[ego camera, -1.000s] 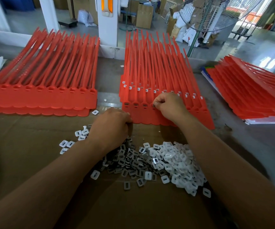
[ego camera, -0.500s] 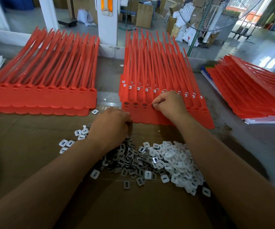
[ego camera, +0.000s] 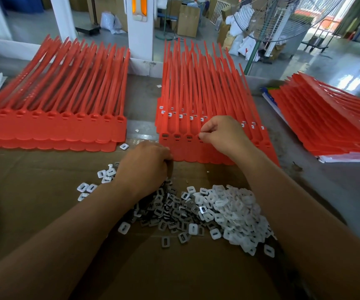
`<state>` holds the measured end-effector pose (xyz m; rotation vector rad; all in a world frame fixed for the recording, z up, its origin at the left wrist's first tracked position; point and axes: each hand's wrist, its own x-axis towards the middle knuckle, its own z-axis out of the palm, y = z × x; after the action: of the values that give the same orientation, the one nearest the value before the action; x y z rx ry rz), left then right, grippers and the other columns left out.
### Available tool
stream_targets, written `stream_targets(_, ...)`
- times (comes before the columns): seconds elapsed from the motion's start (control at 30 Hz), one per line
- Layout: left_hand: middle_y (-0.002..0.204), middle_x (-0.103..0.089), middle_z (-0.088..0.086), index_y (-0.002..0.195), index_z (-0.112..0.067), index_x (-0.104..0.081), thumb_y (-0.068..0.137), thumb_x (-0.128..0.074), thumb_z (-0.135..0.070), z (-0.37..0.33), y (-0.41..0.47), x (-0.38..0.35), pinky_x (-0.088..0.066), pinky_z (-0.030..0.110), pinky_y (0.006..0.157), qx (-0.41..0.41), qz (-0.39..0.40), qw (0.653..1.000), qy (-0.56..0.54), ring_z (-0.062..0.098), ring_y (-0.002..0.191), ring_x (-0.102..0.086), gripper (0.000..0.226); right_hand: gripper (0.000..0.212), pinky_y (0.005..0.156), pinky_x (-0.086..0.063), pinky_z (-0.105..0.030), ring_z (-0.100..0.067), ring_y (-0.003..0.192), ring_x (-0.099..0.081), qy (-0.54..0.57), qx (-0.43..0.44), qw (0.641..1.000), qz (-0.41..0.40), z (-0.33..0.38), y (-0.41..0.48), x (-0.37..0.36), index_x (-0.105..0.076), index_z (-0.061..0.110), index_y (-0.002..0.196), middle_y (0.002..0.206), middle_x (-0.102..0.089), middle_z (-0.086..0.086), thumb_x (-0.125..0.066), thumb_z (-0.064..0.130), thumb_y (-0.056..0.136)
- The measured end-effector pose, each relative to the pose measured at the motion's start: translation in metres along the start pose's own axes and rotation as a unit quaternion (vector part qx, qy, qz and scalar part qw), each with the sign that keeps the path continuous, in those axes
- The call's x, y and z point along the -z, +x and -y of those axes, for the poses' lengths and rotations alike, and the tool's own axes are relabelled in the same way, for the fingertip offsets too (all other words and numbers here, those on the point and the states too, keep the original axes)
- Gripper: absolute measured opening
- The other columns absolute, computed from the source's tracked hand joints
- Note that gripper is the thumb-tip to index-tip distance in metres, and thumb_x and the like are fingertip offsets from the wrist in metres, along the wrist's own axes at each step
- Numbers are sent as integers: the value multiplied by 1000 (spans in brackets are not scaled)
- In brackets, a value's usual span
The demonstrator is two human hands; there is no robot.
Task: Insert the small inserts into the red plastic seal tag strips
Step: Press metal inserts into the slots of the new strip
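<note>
A stack of red seal tag strips lies in the middle of the table, with white inserts showing in the upper rows and dark slots in the front row. My right hand is on that front row, thumb and forefinger pinching something small at a slot. My left hand rests curled at the near left corner of the stack, above the pile of small white and grey inserts. What its fingers hold is hidden.
A second stack of red strips lies at the left and a third stack at the right on white paper. Brown cardboard covers the near table. A floor fan stands behind.
My right hand's fingertips have stayed at the front-row slots with only a slight shift. My left hand has not moved.
</note>
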<state>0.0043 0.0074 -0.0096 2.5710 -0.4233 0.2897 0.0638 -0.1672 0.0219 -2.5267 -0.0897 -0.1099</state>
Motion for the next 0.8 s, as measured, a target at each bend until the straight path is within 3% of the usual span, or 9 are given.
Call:
stream_targets(0.03,106,-67,9,96,-10,-71,76,-47,1,0,0,0,-48,38,83,-1,-1,1000,0,25,101,-58,33,2,79,-43,-24,-10,89,-59,2,18,1000,8,3,-6,3,-67,20,82,87,-63,8,-66,18,82)
stream_targets(0.1,108,-67,8,97,-11,-71,77,-47,0,1,0,0,-47,38,85,-1,-1,1000,1,25,102,-58,33,11,69,-39,-15,2,78,-54,-2,64,997,42,10,-22,8,-61,27,76,78,-55,18,-67,19,82)
stream_targets(0.2,109,-67,8,99,-12,-70,78,-47,-1,0,0,-1,-47,39,86,-5,2,1000,8,25,104,-57,33,5,62,-43,-7,7,76,-55,-1,106,988,110,21,-47,12,-66,23,82,78,-58,19,-66,18,82)
stream_targets(0.27,108,-67,8,97,-12,-71,78,-46,-3,0,0,-1,-46,39,85,-6,4,1000,14,25,103,-57,32,5,66,-44,-5,6,72,-56,-25,132,979,155,29,-60,11,-69,18,86,76,-59,19,-67,17,81)
stream_targets(0.5,109,-66,6,97,-15,-71,77,-48,-4,2,1,-2,-45,35,86,2,2,1000,14,23,105,-56,32,17,85,-49,-30,-10,91,-60,-91,145,959,227,44,-76,-5,-71,17,97,98,-68,5,-67,22,81)
stream_targets(0.7,109,-67,6,97,-15,-71,77,-48,-4,2,2,-3,-45,36,87,-1,-2,1000,13,24,105,-56,33,13,81,-50,-29,-10,88,-59,-92,131,960,231,44,-77,-10,-70,18,92,93,-66,7,-68,21,80)
stream_targets(0.8,110,-66,6,98,-15,-71,77,-48,-4,2,2,-3,-44,38,88,0,9,1000,15,23,107,-55,33,6,74,-46,-25,-8,83,-54,-92,136,959,230,44,-77,-12,-66,20,87,82,-55,13,-66,19,81)
